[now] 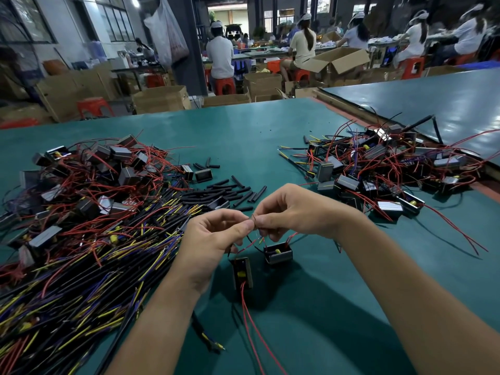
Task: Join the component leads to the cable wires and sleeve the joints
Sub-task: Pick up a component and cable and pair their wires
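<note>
My left hand (213, 236) and my right hand (292, 212) meet above the green table (311, 307), both pinching thin wire ends (253, 218) between thumb and forefinger. Below them hang two small black box components: one (242, 272) hangs tilted with a yellow part and long red leads (251, 326) trailing toward me, the other (278, 252) sits just right of it. A black cable (203, 334) with yellow and blue wire tips lies under my left forearm. Short black sleeves (232, 190) lie scattered beyond my hands.
A large heap of black cables (89, 266) and boxes with red wires (81, 185) fills the left. Another pile of wired boxes (384, 163) lies at the right, by a second table (446, 104). Seated people, cartons and red stools are far behind.
</note>
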